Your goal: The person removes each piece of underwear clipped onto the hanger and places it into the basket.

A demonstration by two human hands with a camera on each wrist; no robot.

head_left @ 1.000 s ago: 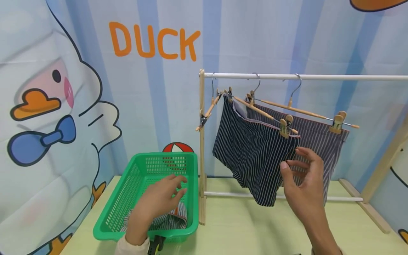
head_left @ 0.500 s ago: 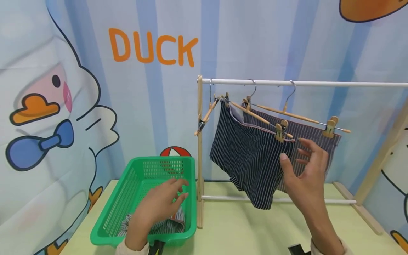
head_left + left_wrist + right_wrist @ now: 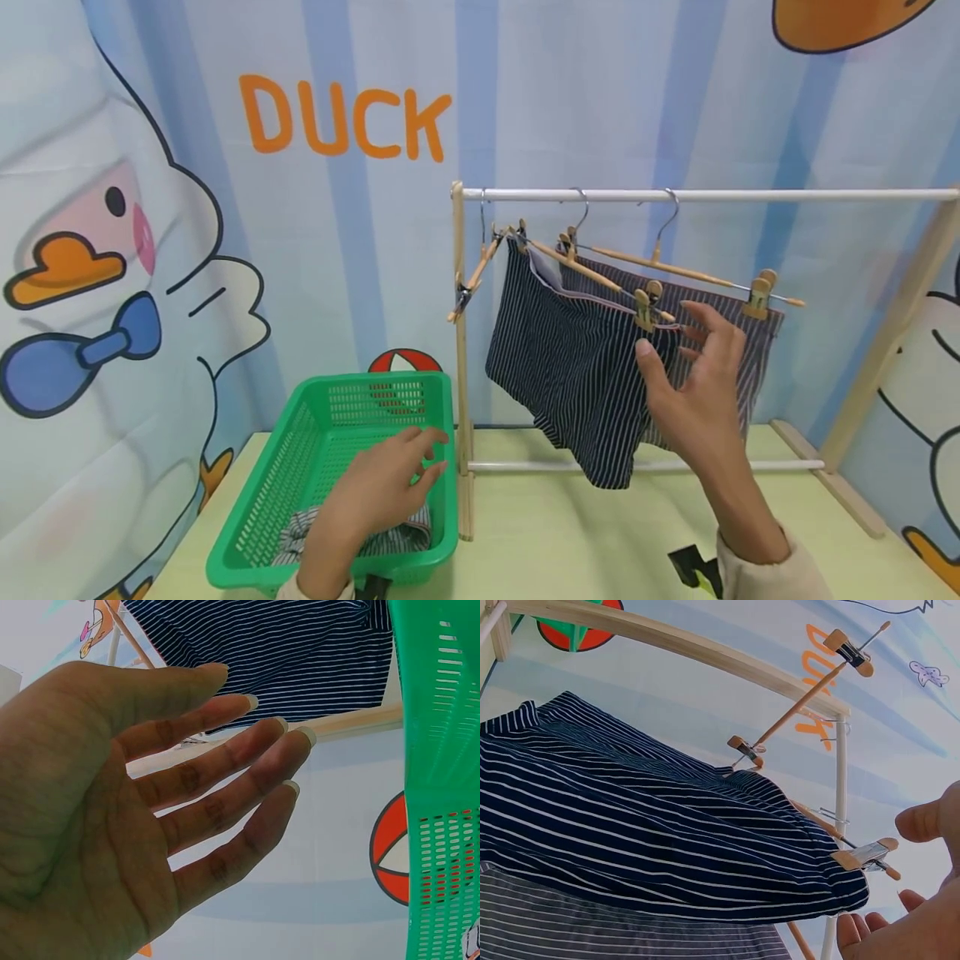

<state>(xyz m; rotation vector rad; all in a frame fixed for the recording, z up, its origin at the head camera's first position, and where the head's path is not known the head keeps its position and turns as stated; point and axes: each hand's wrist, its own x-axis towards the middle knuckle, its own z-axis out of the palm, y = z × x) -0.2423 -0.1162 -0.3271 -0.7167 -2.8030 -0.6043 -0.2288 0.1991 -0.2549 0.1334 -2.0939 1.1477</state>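
A backdrop [image 3: 390, 250] striped in pale blue and white stood behind, bearing orange DUCK lettering [image 3: 340, 117]. A printed white duck [image 3: 112, 433] wore a blue bow tie [image 3: 105, 347]; a printed ball [image 3: 405, 361] showed red and white. The surface [image 3: 540, 533] was pale yellow-green.

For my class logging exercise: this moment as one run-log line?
left hand: over green basket, holding nothing | right hand: near navy shorts, contact unclear | navy shorts: clipped to hanger
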